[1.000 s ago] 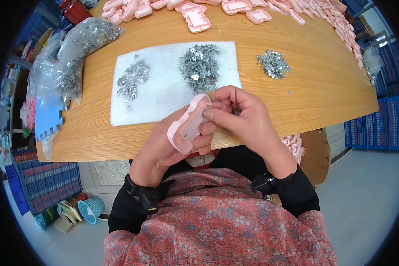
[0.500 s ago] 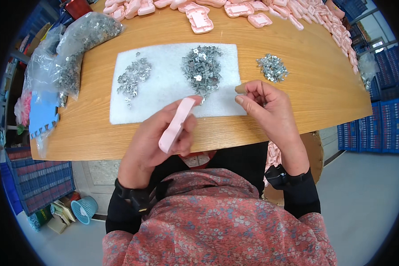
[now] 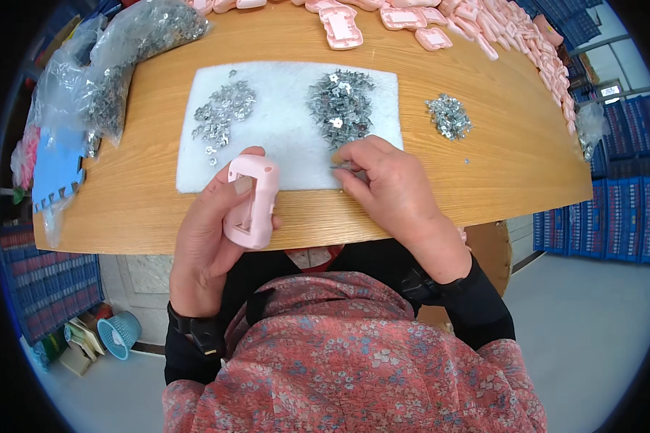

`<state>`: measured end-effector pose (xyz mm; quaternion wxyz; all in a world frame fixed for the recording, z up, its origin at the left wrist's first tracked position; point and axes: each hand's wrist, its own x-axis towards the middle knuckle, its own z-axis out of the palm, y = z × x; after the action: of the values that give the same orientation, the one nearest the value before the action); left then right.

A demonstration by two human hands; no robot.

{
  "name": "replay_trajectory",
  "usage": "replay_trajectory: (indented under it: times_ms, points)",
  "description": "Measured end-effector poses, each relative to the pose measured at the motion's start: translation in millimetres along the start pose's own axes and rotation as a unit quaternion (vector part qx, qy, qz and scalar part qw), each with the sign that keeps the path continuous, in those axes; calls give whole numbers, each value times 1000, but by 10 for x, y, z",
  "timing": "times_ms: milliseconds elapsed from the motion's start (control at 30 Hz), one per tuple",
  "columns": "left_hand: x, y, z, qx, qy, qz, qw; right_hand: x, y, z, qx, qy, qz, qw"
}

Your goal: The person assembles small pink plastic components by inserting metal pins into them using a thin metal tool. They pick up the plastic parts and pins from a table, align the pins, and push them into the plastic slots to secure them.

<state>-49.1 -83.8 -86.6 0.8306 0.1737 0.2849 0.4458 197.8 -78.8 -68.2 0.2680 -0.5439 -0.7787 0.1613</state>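
Upright in my left hand [image 3: 204, 227] is a pink plastic casing [image 3: 266, 189], its rectangular battery recess turned toward me. The thumb presses into the upper part of that recess, and the fingers wrap behind. My right hand [image 3: 397, 184] is at the near edge of a pile of small metal contact pieces [image 3: 341, 101], thumb and forefinger pinched together. Whatever sits between those fingertips is too small to make out. The pile lies on a white foam mat [image 3: 282, 108]. A looser group of metal pieces [image 3: 227, 108] is spread on the mat's left side.
Right of the mat, a smaller metal heap [image 3: 448, 117] rests on the wooden table [image 3: 513, 151]. Many pink casings [image 3: 341, 25] line the far and right edges. Clear bags of metal parts [image 3: 112, 86] and a blue foam tile [image 3: 59, 162] occupy the left.
The pink casing has turned from edge-on to show its recess and moved slightly left. My right hand has moved left from the mat's right edge to the middle pile.
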Motion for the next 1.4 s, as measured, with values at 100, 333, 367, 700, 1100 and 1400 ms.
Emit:
replay_trajectory:
  times_ms: [100, 333, 367, 700, 1100, 1400]
  points:
    - [0, -8, 204, 9, 34, -3, 999, 13, -43, 18, -79, -6, -24, 997]
    - [204, -101, 371, 67, 7, -17, 998, 0, -36, -87, 67, 80, -7, 994]
    - [261, -146, 430, 86, 4, -15, 996, -7, -42, -99, 64, 87, -27, 994]
    - [461, -324, 565, 122, 17, 42, 991, -123, 20, -147, -48, 136, -158, 977]
    - [450, -307, 625, 145, 15, 58, 988, -214, 30, -149, 39, 122, -136, 982]
    - [369, -328, 666, 341, -9, 100, 935, -141, 23, -355, 270, -33, 125, 954]
